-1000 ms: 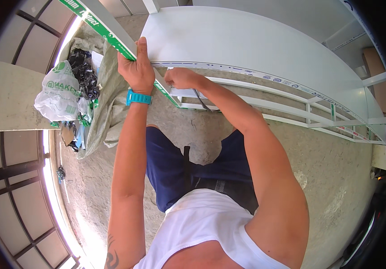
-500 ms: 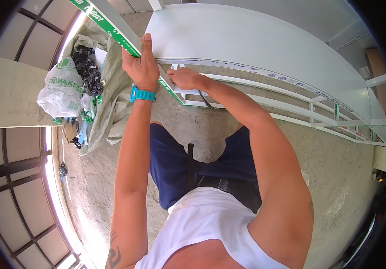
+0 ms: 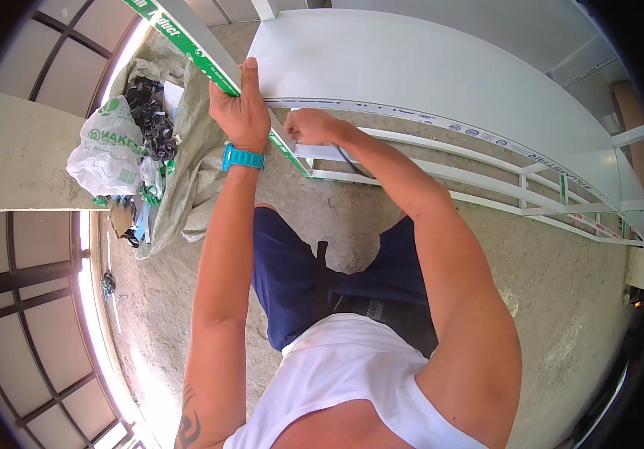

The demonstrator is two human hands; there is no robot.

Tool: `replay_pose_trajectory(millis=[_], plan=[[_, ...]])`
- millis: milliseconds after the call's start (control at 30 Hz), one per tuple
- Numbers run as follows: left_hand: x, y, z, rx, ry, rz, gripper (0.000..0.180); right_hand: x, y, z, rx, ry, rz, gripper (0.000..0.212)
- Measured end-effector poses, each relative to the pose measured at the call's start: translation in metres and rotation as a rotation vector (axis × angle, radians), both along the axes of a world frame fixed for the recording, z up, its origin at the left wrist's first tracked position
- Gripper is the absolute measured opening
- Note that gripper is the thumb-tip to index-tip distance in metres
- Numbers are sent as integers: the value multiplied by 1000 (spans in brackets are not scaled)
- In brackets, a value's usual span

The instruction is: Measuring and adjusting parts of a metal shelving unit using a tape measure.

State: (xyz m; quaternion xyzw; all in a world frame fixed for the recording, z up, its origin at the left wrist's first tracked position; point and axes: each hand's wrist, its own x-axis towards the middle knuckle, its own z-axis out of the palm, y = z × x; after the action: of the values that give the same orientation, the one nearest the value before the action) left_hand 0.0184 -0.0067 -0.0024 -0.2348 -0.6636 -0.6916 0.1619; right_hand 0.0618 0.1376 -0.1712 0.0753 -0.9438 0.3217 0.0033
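Note:
My left hand (image 3: 241,114) is wrapped round a white post (image 3: 192,46) with green printed film along one face, its thumb pointing up along the post. Just right of that post, my right hand (image 3: 313,126) is closed in a pinch, below the front edge of a white panel (image 3: 397,63). What its fingers hold is hidden. A dark thin cable or strip (image 3: 350,160) curves down from beneath my right wrist. White frame rails (image 3: 442,170) run off to the right under the panel.
On the left, a white plastic bag (image 3: 108,153) and black plastic scraps (image 3: 150,123) lie with a pale woven sack (image 3: 198,161). Concrete floor (image 3: 322,206) lies below the frame. A dark-framed panelled gate (image 3: 26,314) stands at far left.
My right hand has shifted slightly right and its fingers have curled in, away from the post. My left hand keeps its grip on the post. The view has shifted a little.

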Motion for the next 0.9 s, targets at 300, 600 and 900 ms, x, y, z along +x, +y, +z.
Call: replay_pose_trajectory(millis=[300,600,900], plan=[[-3,0,-2,-12,35,3,29,1,-5,10,94,53,43,5],[-4,4,-4,9,42,-2,28,9,-1,1,283,135,121,9],[-2,5,-5,42,7,-18,25,9,-4,-4,482,144,142,15]])
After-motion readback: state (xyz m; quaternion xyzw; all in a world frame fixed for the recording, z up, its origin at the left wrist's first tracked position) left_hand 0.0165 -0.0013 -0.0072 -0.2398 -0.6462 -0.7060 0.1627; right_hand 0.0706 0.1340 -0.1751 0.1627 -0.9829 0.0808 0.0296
